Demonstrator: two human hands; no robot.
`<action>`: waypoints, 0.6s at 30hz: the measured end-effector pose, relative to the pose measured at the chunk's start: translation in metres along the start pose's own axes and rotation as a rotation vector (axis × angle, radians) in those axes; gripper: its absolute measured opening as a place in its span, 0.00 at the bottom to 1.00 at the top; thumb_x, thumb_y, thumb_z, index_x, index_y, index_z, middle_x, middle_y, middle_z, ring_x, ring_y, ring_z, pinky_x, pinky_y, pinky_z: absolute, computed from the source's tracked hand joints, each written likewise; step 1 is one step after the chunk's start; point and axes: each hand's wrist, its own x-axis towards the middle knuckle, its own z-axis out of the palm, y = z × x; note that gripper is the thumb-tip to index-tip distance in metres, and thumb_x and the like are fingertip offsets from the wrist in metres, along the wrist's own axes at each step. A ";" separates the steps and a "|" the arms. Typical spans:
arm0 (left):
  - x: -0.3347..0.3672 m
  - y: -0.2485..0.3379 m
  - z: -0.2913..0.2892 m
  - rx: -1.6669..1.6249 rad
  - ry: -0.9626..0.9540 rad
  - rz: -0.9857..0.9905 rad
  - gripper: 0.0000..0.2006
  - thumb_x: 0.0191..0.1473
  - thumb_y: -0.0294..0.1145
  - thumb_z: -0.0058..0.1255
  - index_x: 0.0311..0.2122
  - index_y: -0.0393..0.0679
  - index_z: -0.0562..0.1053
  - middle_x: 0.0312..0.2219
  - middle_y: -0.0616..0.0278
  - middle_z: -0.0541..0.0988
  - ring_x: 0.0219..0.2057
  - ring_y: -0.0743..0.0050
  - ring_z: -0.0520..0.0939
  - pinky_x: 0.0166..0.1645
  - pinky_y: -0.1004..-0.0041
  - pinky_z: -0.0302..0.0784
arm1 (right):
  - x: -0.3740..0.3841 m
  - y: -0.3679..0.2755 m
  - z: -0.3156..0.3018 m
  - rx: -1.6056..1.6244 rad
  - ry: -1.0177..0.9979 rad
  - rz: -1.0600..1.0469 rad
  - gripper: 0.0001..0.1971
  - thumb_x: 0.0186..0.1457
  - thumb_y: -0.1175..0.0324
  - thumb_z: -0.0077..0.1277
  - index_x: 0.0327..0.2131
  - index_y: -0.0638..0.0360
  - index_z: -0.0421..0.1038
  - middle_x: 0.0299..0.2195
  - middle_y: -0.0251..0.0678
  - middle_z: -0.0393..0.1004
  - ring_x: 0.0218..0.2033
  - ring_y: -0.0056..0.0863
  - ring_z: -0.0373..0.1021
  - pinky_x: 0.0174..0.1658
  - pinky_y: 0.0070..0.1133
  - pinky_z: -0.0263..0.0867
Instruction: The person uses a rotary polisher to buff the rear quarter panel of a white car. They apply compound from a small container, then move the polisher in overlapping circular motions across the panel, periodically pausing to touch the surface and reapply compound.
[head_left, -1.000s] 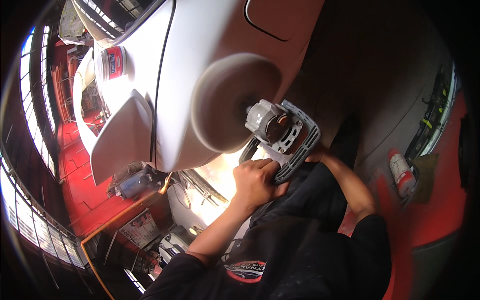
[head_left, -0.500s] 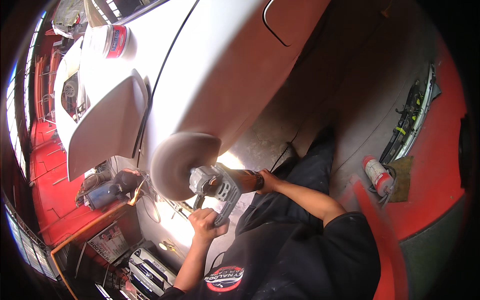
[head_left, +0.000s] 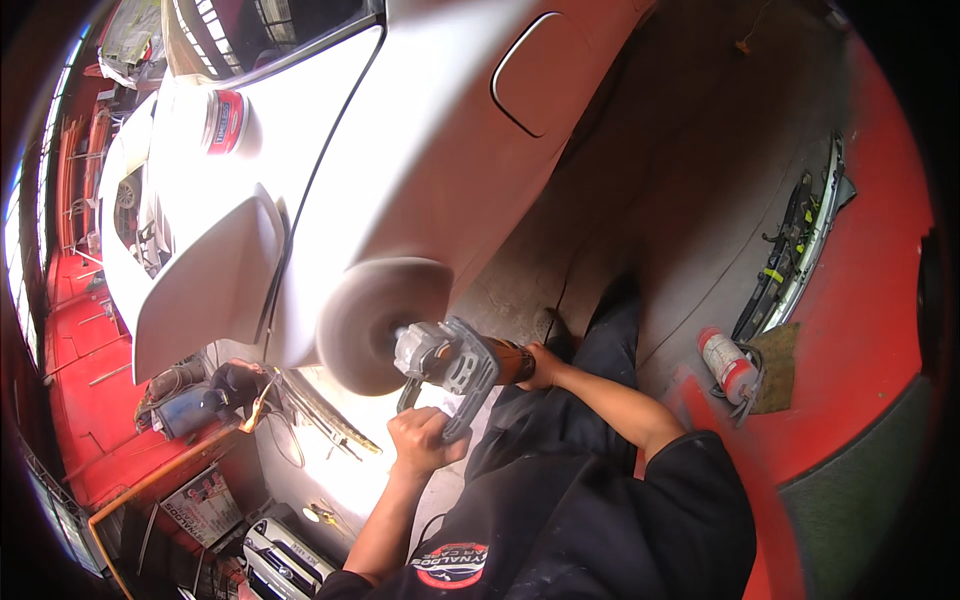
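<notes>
A rotary polisher (head_left: 450, 362) with a large round pad (head_left: 375, 325) is in both my hands. My left hand (head_left: 425, 440) is closed round the grey loop handle at its head. My right hand (head_left: 543, 366) wraps the rear of its orange and black body. The pad is smeared by spinning and lies against, or very close to, the lower side of the white car's body panel (head_left: 430, 190); the exact contact is hidden. A white tub with a red label (head_left: 228, 122) stands on the car, beyond the raised white spoiler-like part (head_left: 210, 290).
A red and white cylinder (head_left: 728, 362) lies on a brown mat (head_left: 775, 375) at the right. Behind it rests a long car trim part (head_left: 800, 240). Another person (head_left: 238, 388) is low down at the left, near a blue drum (head_left: 190, 412). A dark cable runs along the floor by my feet.
The polisher and both hands sit slightly further right against the car. The view has shifted, showing more of the car's window and fuel flap. Both hands keep their hold.
</notes>
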 end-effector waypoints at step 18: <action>0.182 0.096 0.039 -0.133 0.118 0.072 0.13 0.31 0.34 0.63 0.15 0.45 0.68 0.11 0.60 0.68 0.12 0.58 0.72 0.20 0.65 0.68 | -0.039 0.032 -0.196 -0.013 0.016 0.070 0.27 0.34 0.59 0.71 0.42 0.58 0.77 0.41 0.45 0.81 0.46 0.42 0.76 0.52 0.33 0.70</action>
